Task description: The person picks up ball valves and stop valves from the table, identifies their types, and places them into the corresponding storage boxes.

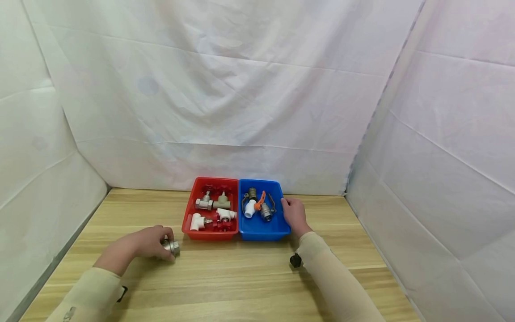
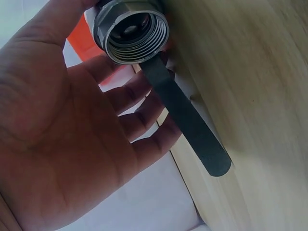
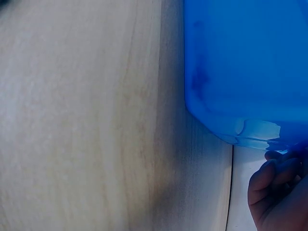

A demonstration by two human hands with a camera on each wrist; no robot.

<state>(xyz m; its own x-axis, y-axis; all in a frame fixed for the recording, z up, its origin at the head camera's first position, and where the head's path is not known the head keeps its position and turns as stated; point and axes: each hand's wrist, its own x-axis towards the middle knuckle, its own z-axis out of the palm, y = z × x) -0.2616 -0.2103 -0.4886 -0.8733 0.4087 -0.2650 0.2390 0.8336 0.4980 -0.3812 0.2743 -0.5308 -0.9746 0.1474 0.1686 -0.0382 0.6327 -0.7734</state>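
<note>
My left hand (image 1: 150, 243) grips a metal ball valve (image 2: 132, 36) at the left of the table, with thumb and fingers round its body. The threaded opening faces the wrist camera, and a flat dark lever stretches away past the fingertips. At the right side of the blue tray (image 1: 263, 235), my right hand (image 1: 295, 213) holds the rim; in the right wrist view its curled fingers (image 3: 262, 185) are under the tray's edge. Inside that tray lie several valves, among them a white valve (image 1: 250, 209) with an orange handle and a metal ball valve (image 1: 266, 212).
Against the blue tray's left side stands a red tray (image 1: 211, 236). It contains several valves with red handwheels, including a white one (image 1: 197, 222) and a metal one (image 1: 204, 204). White cloth (image 1: 225, 112) hangs behind and on both sides of the wooden table (image 1: 225, 281).
</note>
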